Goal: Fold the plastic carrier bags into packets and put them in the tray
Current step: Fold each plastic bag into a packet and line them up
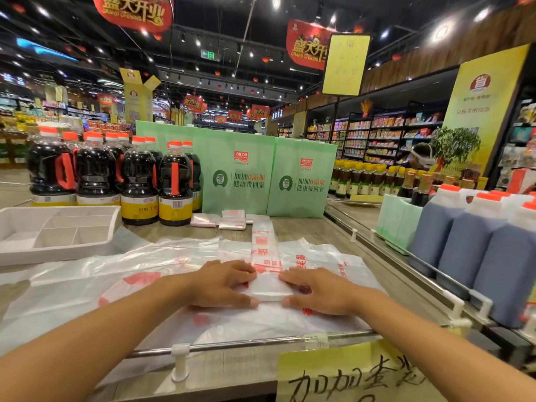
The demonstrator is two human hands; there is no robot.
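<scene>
A clear plastic carrier bag with red print, folded into a long narrow strip (pixel 263 248), lies on the wooden shelf and runs away from me. Its near end is folded over into a small flat square (pixel 268 287). My left hand (pixel 223 282) and my right hand (pixel 316 291) hold that folded end from either side, thumbs at its near edge and fingers on its far edge. Several unfolded bags (pixel 139 274) lie spread underneath. Three folded packets (pixel 232 220) sit at the back. A white divided tray (pixel 37 250) stands at the left.
Dark sauce bottles with orange caps (pixel 139 181) stand behind the tray. Green boxes (pixel 269 178) stand behind the packets. Large grey-blue jugs (pixel 470 245) fill the right side. A metal rail (pixel 249 342) with a yellow handwritten sign (pixel 353 375) runs along the front edge.
</scene>
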